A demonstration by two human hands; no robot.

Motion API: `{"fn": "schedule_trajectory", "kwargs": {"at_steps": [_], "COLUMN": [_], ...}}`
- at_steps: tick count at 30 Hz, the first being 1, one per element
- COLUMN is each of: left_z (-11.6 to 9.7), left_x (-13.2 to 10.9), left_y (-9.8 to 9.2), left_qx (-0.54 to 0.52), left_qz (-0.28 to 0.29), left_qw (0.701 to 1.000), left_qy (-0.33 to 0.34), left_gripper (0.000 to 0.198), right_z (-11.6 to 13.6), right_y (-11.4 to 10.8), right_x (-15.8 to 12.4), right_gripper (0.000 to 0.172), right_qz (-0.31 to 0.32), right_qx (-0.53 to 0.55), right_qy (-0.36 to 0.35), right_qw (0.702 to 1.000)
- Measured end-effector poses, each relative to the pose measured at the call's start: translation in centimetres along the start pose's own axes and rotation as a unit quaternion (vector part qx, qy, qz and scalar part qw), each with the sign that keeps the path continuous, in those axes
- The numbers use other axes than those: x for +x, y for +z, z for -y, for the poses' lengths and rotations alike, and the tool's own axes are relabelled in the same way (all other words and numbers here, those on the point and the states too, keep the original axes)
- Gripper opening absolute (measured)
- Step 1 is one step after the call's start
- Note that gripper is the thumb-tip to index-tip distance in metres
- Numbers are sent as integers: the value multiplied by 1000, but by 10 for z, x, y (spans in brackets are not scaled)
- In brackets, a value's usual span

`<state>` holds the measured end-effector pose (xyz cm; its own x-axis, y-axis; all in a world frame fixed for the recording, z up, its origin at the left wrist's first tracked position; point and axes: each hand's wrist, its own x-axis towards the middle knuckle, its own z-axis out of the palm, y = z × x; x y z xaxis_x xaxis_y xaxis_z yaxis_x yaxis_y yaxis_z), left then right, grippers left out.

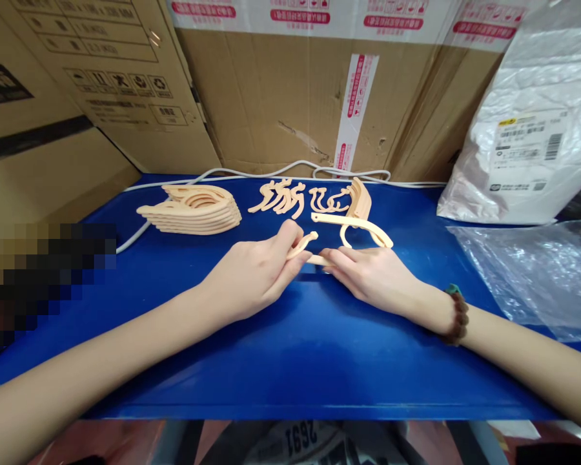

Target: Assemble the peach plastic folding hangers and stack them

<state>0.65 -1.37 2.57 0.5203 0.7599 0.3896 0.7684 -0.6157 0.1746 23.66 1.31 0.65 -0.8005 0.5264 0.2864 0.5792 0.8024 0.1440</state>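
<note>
My left hand (266, 265) is closed in a pinch on a small beige plastic hanger hook (308, 239), whose tip sticks out past the fingers. My right hand (372, 271) is closed on a beige hanger arm (318, 260), its end reaching to my left fingertips. Just behind my right hand is another curved hanger arm (356, 222) with a hole at one end. Loose hanger hooks (283, 197) lie beyond my hands. At the left rests a stack of hanger arms (193, 210), and a smaller stack (359, 199) stands at the back right. My fingers hide where the held parts meet.
The blue table (281, 361) is backed by cardboard boxes (271, 84). Along its rear edge runs a white cable (252, 173). A white parcel bag (523, 148) stands at the right, with a clear plastic bag (527, 278) in front of it.
</note>
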Motion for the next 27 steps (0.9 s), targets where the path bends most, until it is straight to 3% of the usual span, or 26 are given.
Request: {"fn": "schedule_trajectory", "kwargs": {"at_steps": [6, 13, 27], "left_z": [1, 3, 1], "left_x": [-3, -1, 0], "left_y": [5, 6, 12], "left_qx": [25, 42, 13], "left_qz": [35, 79, 164], "left_qw": [999, 996, 984], "left_qy": [-8, -30, -67], "left_gripper": [24, 25, 24], "right_z": [-1, -1, -1], "right_y": [0, 2, 2], "right_x": [0, 0, -1], "right_gripper": [34, 37, 26], "right_qz": [6, -28, -54], "right_qx": [14, 10, -25], "right_qy": [18, 10, -12], "right_qw": [1000, 1000, 998]}}
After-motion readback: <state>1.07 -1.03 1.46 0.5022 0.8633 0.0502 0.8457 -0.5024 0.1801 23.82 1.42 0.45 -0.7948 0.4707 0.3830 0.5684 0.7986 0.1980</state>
